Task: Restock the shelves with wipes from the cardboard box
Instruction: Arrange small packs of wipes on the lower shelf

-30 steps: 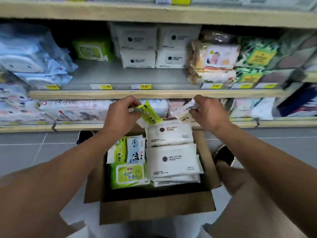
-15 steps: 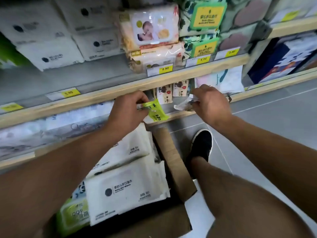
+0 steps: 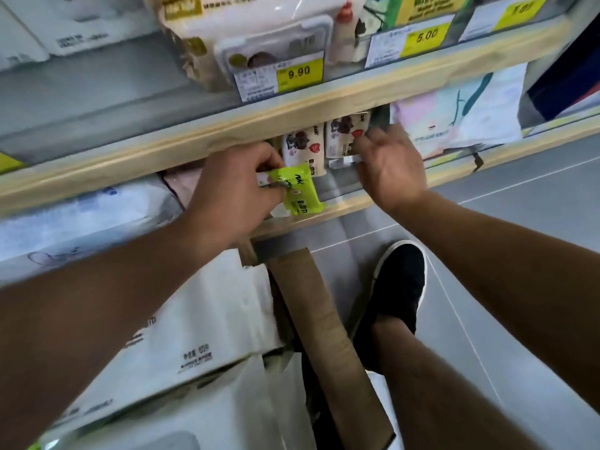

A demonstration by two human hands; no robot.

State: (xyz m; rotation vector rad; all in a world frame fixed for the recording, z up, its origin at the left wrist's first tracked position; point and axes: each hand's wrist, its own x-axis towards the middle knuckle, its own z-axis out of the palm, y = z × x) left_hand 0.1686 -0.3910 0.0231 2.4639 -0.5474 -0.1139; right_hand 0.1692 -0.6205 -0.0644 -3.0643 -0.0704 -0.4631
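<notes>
The left grip (image 3: 240, 190) is pinching a small lime-green wipes pack (image 3: 297, 191) by its near end, fingers and thumb curled around the edge, and is holding it tilted over the front lip of the lower shelf (image 3: 341, 209). The right grip (image 3: 389, 167) is reaching into the same shelf level a little farther right, its fingers curled onto a small white pack (image 3: 344, 159) at the shelf front; motion blur is smearing the fingertips, so how firmly they are closing is hard to tell, but the pack is sitting between fingers and thumb. Just behind both hands, two small white packs with dark animal prints (image 3: 303, 144) are standing upright side by side under the edge of the upper shelf (image 3: 227, 131). On that upper shelf a yellow price label reading 9.90 (image 3: 298, 73) is hanging in front of a clear-wrapped bundle, and a second label reading 5.00 (image 3: 425, 35) is showing to its right. Larger pale packages (image 3: 454, 108) are lying on the lower shelf to the right of the right hand. Below the forearms, the cardboard box (image 3: 321, 323) is standing on the grey tiled floor with one flap raised, and big white wipes packs (image 3: 201, 336) are filling it up to the rim. A black shoe (image 3: 396, 284) is resting on the floor just beside the box flap.
</notes>
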